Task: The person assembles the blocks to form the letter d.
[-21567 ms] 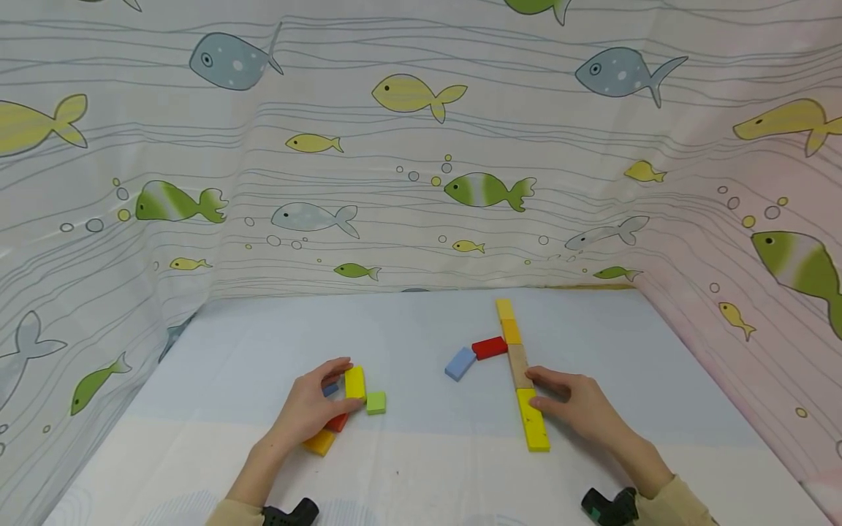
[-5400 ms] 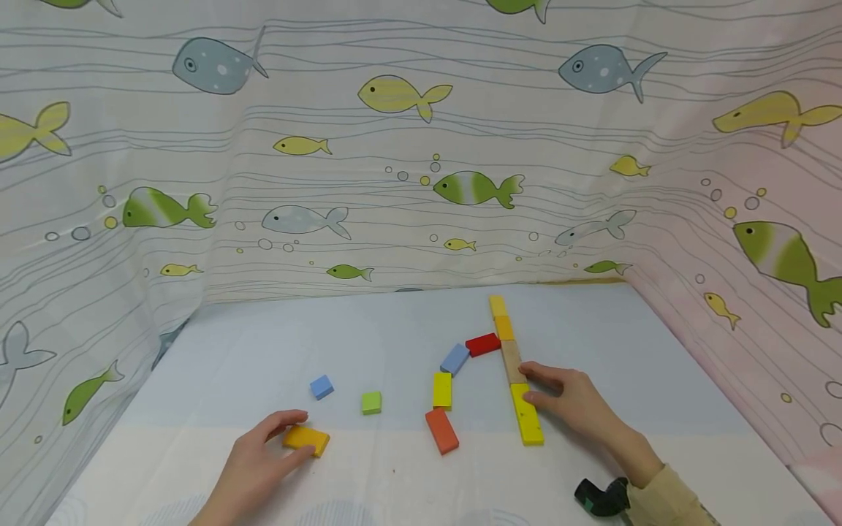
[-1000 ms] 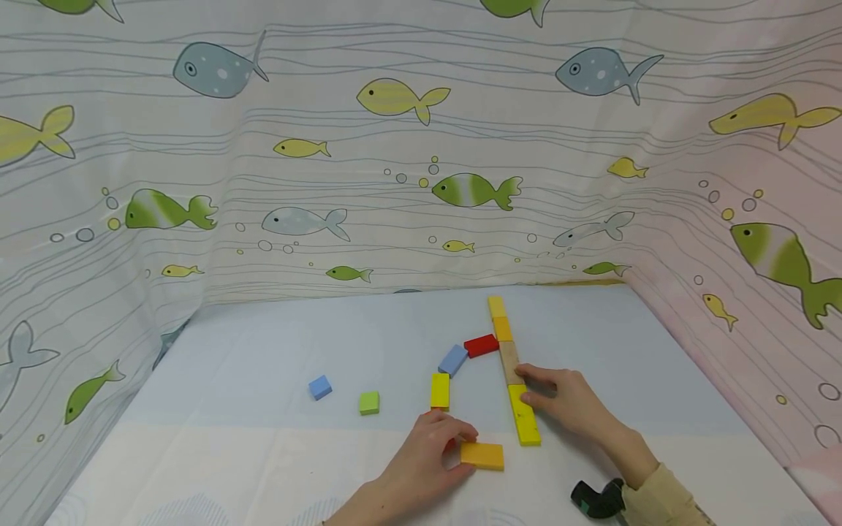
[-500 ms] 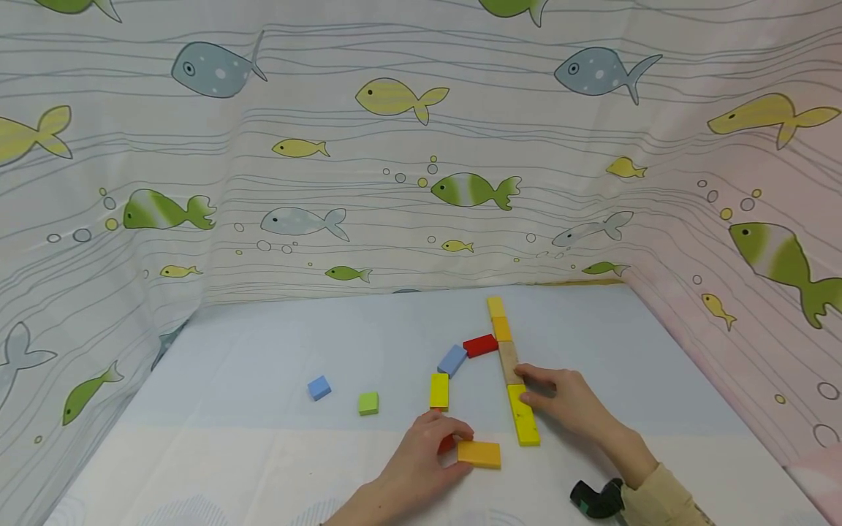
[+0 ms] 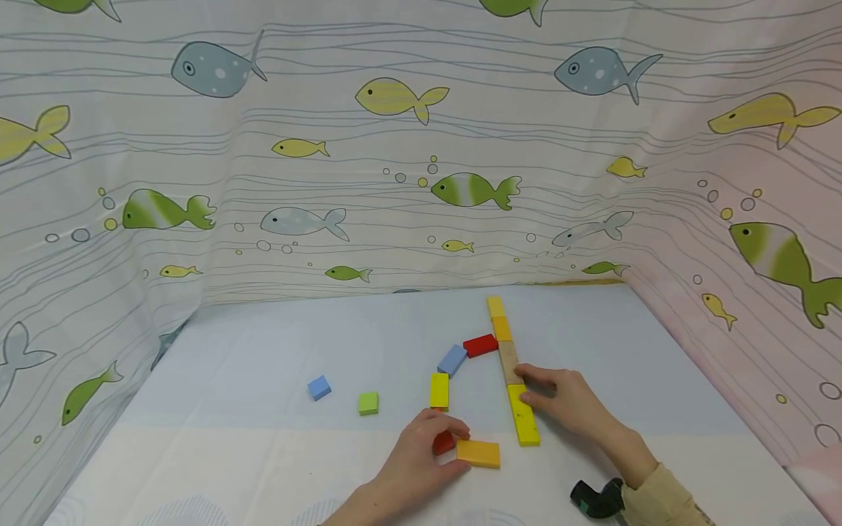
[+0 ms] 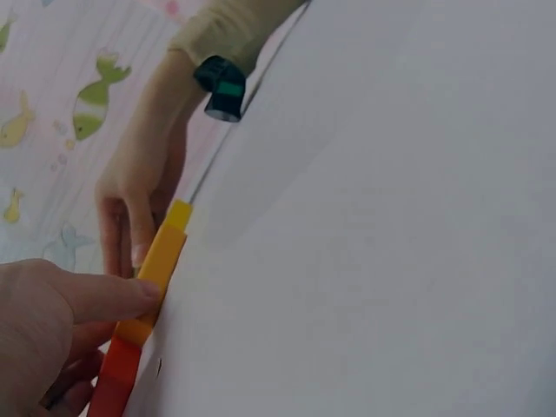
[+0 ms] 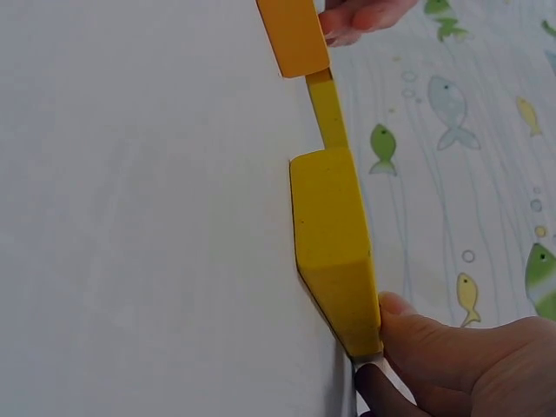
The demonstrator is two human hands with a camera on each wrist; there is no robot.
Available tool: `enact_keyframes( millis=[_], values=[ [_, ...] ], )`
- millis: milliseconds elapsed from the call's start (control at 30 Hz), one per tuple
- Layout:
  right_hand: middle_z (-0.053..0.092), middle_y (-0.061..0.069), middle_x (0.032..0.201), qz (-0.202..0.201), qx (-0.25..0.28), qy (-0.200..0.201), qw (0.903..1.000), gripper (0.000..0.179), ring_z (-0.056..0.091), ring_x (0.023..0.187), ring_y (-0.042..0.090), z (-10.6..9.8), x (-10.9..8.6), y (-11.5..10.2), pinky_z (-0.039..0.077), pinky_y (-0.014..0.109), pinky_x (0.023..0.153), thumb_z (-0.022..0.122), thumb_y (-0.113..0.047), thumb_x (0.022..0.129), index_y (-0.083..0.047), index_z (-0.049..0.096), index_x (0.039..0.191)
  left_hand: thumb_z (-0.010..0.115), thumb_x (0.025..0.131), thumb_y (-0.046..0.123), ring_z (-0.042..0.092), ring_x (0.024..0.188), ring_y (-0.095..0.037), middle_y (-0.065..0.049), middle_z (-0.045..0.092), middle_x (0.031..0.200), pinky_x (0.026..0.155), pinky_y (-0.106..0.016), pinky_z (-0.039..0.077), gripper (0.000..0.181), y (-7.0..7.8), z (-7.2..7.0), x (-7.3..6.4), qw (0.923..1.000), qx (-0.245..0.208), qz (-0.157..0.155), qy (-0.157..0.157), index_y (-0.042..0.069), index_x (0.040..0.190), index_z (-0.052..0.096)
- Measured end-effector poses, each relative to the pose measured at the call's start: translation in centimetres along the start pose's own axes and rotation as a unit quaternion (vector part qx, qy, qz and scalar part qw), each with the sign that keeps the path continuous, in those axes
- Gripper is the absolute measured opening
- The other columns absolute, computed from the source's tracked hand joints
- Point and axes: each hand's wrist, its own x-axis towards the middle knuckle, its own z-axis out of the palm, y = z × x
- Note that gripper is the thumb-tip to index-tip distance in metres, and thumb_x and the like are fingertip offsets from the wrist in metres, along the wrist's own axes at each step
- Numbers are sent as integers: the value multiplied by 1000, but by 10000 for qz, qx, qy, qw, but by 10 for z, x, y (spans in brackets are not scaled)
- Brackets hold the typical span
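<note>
My left hand (image 5: 417, 456) pinches an orange building block (image 5: 480, 454) between thumb and fingers, low over the table or on it. That block's left end meets the red-orange block (image 5: 444, 443), partly hidden behind the hand. A short yellow block (image 5: 439, 392), a blue block (image 5: 452, 361) and a red block (image 5: 481, 345) continue the curve up to a straight row. My right hand (image 5: 574, 403) touches the row's right side, with fingertips at the plain wood block (image 5: 509, 362) and the long yellow block (image 5: 524, 416). In the right wrist view the yellow block (image 7: 334, 208) looms large.
A small blue block (image 5: 319, 388) and a green block (image 5: 368, 403) lie apart on the left of the white table (image 5: 250, 351). Two yellow-orange blocks (image 5: 498, 318) form the row's far end. A fish-printed curtain (image 5: 395, 168) stands behind and at both sides.
Over recent seconds my left hand carried the orange block from the left to the curve's lower end; lately it slid slightly left. Earlier, the short yellow and red-orange blocks joined the curve. Right hand stays put.
</note>
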Motion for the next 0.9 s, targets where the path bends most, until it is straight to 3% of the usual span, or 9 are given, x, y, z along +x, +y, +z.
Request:
enact_keyframes(
  millis=[267,433,700,900],
  values=[
    [64,2,136,-88,-20,26,10000,53,54,133,31,0,0,1,46,54,106,75,-23,89,-12,60,139,81,85,23,54,107,-7,16,63,112,96,-22,53,30,0,-2,0,9999,-131,42,62,24,113,69],
    [64,3,137,-103,-21,39,9999,52,53,133,32,-1,0,0,46,54,107,75,-24,90,-13,60,139,79,86,26,54,102,-6,16,61,110,92,-20,53,29,-3,-4,-1,9990,-378,-206,73,27,113,69],
    [63,4,138,-133,-57,59,9999,51,54,133,32,-1,1,1,46,54,107,74,-24,91,-13,60,139,78,87,24,60,108,-13,12,67,113,101,-34,52,35,-12,-17,-9,9978,-414,11,525,25,120,66],
    [63,3,138,-67,-52,57,9999,52,53,133,32,0,1,0,45,55,107,75,-23,90,-13,60,139,79,86,32,59,114,-15,15,67,117,102,-44,51,38,-22,-35,-12,9955,-472,-495,657,28,121,66]
  ],
)
